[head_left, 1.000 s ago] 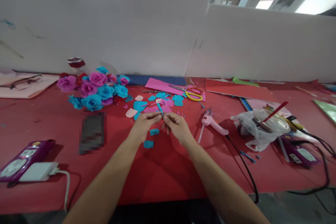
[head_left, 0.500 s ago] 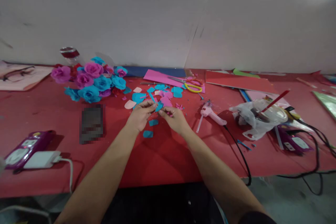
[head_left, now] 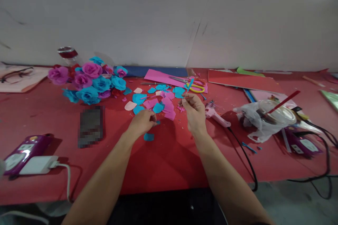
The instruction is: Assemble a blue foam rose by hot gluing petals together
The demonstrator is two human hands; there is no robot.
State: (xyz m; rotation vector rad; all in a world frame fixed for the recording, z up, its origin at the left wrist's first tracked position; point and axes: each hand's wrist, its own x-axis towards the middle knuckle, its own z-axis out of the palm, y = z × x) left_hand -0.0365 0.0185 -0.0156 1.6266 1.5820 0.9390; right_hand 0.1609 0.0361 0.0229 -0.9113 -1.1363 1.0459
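Observation:
My right hand [head_left: 195,112] is raised over the red table, pinching a thin stem with a narrow strip of blue paper [head_left: 189,83] at its upper end. My left hand [head_left: 142,123] is low at the table, fingers bent together over a small blue paper piece [head_left: 157,122], mostly hidden by the fingertips. Whether it grips that piece or only touches it is hard to see. Just below lies another blue paper piece [head_left: 149,137]. Beyond the hands are scattered blue petals [head_left: 158,108], pink petals [head_left: 168,107] and pale petals [head_left: 130,105].
A bunch of paper roses [head_left: 91,81] stands at the back left, by a blurred dark object [head_left: 90,126]. Scissors [head_left: 195,87] lie on pink paper behind my right hand. A pink glue gun [head_left: 218,117] with a black cord and a plastic bag [head_left: 257,121] are to the right.
My hands have moved apart. The right went right and up with the stem and blue strip; the left came down to the small blue piece. A blue petal between the hands now lies uncovered.

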